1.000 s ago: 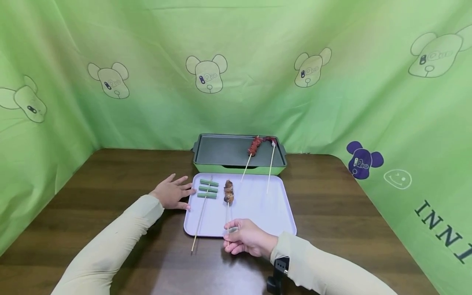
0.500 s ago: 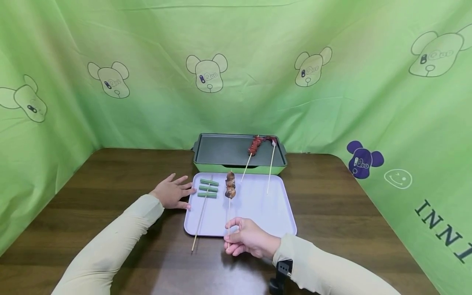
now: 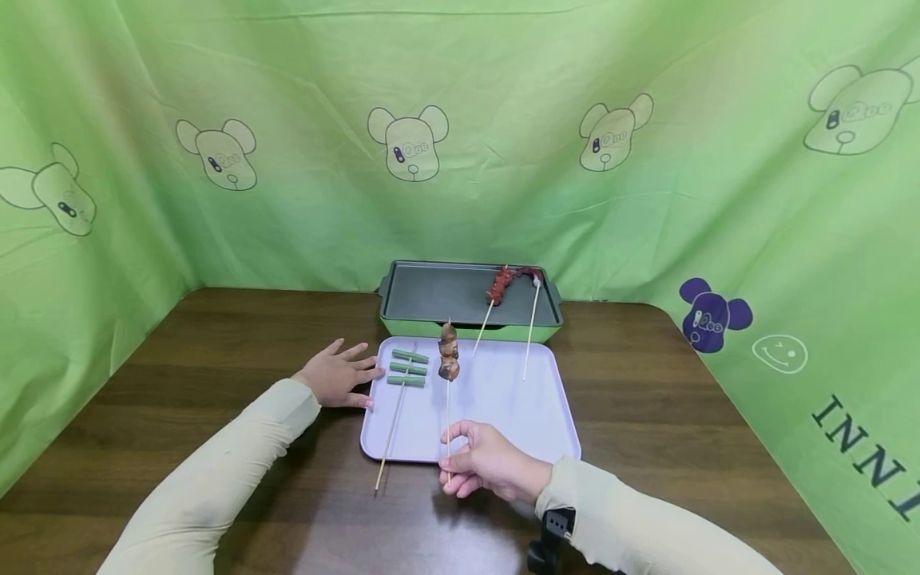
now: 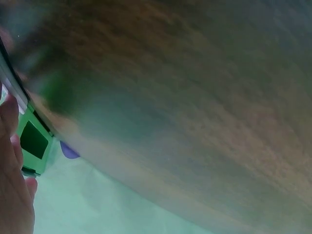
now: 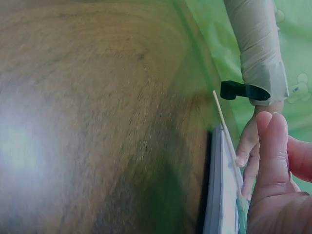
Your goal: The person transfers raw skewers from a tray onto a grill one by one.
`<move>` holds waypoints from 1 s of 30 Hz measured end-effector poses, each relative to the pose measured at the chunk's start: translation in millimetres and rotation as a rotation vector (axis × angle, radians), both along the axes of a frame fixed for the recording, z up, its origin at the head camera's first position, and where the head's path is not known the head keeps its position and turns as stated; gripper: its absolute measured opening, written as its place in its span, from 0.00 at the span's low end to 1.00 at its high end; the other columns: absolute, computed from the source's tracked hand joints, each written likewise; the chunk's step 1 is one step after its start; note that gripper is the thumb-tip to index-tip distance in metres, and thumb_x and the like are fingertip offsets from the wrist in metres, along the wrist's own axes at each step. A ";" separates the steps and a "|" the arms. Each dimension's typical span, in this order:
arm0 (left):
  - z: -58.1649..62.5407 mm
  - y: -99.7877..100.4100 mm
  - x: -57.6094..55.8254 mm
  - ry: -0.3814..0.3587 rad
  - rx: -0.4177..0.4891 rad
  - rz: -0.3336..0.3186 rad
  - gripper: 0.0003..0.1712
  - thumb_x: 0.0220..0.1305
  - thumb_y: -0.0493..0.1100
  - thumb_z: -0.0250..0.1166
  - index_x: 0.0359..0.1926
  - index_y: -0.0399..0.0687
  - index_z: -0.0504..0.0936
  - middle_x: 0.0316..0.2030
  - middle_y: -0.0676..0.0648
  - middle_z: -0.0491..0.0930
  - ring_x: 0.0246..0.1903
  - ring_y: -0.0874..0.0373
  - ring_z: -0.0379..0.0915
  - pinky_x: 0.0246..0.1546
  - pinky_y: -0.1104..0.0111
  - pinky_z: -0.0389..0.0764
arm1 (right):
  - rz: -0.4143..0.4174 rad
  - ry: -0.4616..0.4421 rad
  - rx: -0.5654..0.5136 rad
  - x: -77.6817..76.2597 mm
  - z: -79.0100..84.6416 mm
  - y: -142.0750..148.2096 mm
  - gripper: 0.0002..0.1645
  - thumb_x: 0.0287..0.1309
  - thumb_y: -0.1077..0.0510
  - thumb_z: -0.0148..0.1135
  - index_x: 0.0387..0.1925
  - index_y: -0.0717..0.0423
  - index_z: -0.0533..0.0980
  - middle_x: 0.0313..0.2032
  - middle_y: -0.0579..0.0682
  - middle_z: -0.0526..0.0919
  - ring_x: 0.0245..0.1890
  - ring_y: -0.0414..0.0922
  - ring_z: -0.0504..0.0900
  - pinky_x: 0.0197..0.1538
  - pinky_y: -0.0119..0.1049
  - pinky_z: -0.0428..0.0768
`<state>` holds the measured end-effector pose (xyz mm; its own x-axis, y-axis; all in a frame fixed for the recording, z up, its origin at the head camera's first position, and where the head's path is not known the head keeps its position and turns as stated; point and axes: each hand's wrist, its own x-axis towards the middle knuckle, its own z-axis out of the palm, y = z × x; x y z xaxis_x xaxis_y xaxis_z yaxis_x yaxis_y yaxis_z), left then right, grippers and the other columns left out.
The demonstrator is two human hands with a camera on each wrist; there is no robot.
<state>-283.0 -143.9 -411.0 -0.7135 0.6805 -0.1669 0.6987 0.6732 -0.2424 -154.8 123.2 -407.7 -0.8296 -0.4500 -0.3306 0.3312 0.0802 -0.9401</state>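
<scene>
My right hand [image 3: 489,463] pinches the lower end of a wooden stick bearing brown meat chunks. This meat skewer [image 3: 449,353] tilts up over the lilac tray [image 3: 517,407], its tip near the front of the grill. Spread fingers of my left hand [image 3: 338,375] touch the tray's left edge. Beside them lies a skewer of green vegetable sticks [image 3: 407,369], its stick overhanging the tray's front. In the right wrist view, the thumb [image 5: 273,156] hides the held stick. The left wrist view catches only part of the left hand [image 4: 14,170].
Behind the tray stands a green grill [image 3: 431,291] with a dark plate. A red meat skewer [image 3: 499,286] and a dark red tentacle-like skewer [image 3: 532,275] lie on its right side, sticks reaching over the tray. A green printed curtain [image 3: 302,224] encloses the brown table [image 3: 647,415].
The meat skewer has risen off the tray and shifted forward, its tip moving toward the grill. My right hand has moved slightly with it. The left hand stays at the tray's edge.
</scene>
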 end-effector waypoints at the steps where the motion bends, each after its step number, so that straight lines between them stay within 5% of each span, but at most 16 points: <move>1: 0.3 -0.2 -0.1 0.000 0.000 -0.001 0.38 0.65 0.67 0.49 0.68 0.54 0.68 0.67 0.49 0.66 0.70 0.46 0.51 0.66 0.46 0.53 | 0.003 0.003 0.004 -0.5 0.9 0.5 0.14 0.59 0.76 0.53 0.44 0.64 0.64 0.17 0.50 0.80 0.15 0.36 0.79 0.19 0.25 0.76; 30: -0.3 -1.9 -0.5 -0.061 0.047 0.021 0.37 0.65 0.66 0.50 0.69 0.53 0.67 0.68 0.48 0.65 0.70 0.44 0.49 0.65 0.44 0.51 | -0.011 0.075 -0.008 -32.5 28.6 0.5 0.17 0.60 0.76 0.51 0.50 0.70 0.61 0.20 0.50 0.81 0.17 0.37 0.80 0.23 0.28 0.79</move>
